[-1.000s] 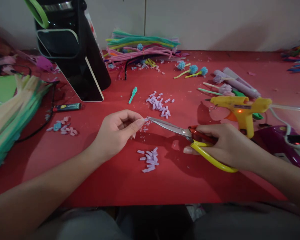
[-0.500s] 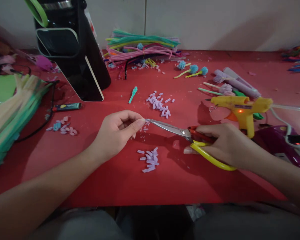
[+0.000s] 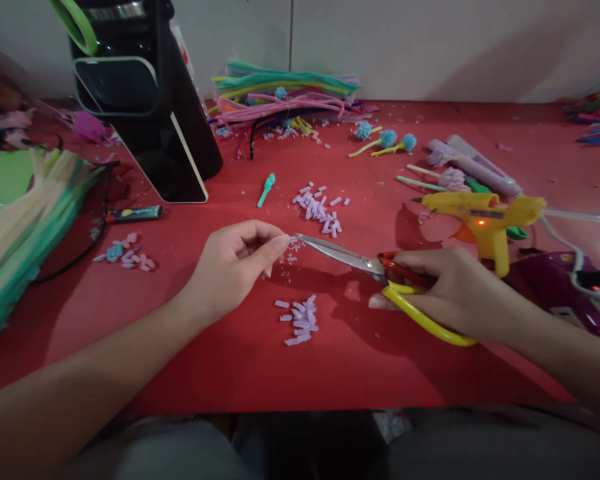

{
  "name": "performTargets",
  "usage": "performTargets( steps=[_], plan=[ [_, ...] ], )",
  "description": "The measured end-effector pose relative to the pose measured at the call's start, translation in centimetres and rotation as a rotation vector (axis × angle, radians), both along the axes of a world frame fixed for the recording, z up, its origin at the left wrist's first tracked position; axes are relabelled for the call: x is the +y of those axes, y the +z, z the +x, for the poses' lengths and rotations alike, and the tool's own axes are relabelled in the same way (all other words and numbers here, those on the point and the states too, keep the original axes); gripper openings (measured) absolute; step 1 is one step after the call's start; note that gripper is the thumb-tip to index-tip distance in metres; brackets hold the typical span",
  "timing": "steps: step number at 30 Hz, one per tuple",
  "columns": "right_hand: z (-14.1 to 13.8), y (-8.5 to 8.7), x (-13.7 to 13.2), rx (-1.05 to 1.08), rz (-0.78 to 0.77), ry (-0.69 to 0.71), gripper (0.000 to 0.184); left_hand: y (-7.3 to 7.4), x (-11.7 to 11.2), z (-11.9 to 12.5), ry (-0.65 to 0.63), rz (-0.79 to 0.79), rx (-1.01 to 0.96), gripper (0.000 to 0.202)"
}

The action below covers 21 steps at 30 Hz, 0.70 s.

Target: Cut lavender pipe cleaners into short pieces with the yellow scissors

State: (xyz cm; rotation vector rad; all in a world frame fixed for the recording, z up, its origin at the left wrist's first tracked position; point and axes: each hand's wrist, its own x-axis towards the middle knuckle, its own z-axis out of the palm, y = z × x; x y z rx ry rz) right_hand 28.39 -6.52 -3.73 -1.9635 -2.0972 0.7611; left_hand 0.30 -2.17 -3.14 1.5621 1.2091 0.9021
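Observation:
Between thumb and forefinger, my left hand point(image 3: 240, 263) pinches a small lilac piece point(image 3: 293, 239), mostly hidden by the fingertips. My right hand point(image 3: 450, 290) is wrapped round the handles of scissors point(image 3: 343, 257) with red and yellow grips. Their blades look nearly closed, and the tip lies just right of the pinched piece. Tiny pale clippings point(image 3: 290, 257) are scattered on the red table point(image 3: 220, 373) below the fingertips. One pile of short lilac pieces point(image 3: 317, 210) lies beyond the blades, another lilac pile point(image 3: 301, 321) on the near side.
A yellow glue gun point(image 3: 485, 217) with a lit orange light stands at right. A black bottle point(image 3: 200, 133) and a phone-like slab point(image 3: 167, 157) rise at back left. Bundled pipe cleaners point(image 3: 285, 87) lie at the back. Blue pompom stems point(image 3: 387, 139) sit right of them.
The scissors and my right hand have shifted slightly right, so the tip has come a little away from my left fingertips. My left hand stays in place.

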Motion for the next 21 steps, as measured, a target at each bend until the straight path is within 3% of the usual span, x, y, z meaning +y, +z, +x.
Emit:
performTargets(
  steps=[11, 21],
  plan=[
    [0.39, -0.53, 0.05, -0.024, 0.008, -0.016, 0.067, 0.08, 0.05, 0.05, 0.018, -0.014, 0.026, 0.021],
    [0.00, 0.14, -0.07, 0.006, 0.000, 0.006, 0.066, -0.15, 0.05, -0.13, -0.018, -0.035, -0.016, 0.026]
  ],
)
